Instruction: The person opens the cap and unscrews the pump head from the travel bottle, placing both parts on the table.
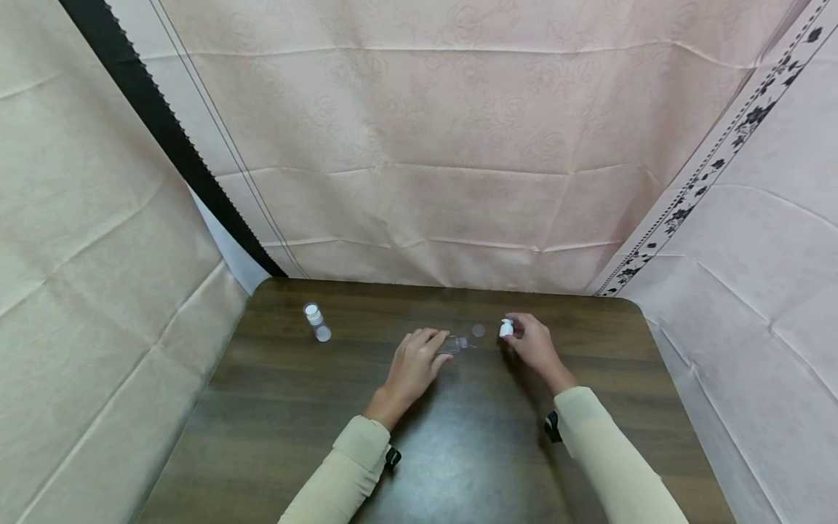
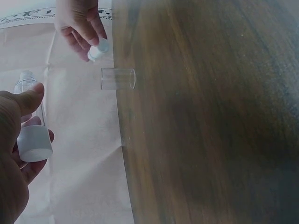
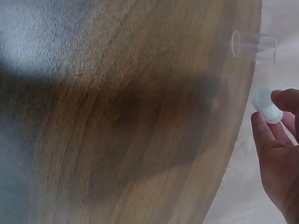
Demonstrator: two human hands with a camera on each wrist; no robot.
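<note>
My left hand (image 1: 411, 364) grips a small clear bottle (image 1: 450, 345) with its open neck pointing right. The left wrist view shows the bottle's white base (image 2: 35, 144) between thumb and fingers. In my right hand (image 1: 535, 348), a white pump top (image 1: 507, 328) is pinched between thumb and fingertips, apart from the bottle. The right wrist view also shows this white piece (image 3: 267, 106) under the thumb. Between the two hands a clear cylindrical cap (image 1: 479, 330) stands on the table; its see-through wall (image 2: 118, 79) shows in the left wrist view.
A second small bottle (image 1: 317, 322) with white ends stands at the back left of the brown wooden table (image 1: 353, 309). Pale cloth (image 1: 458, 218) hangs behind the table's back edge and along both sides.
</note>
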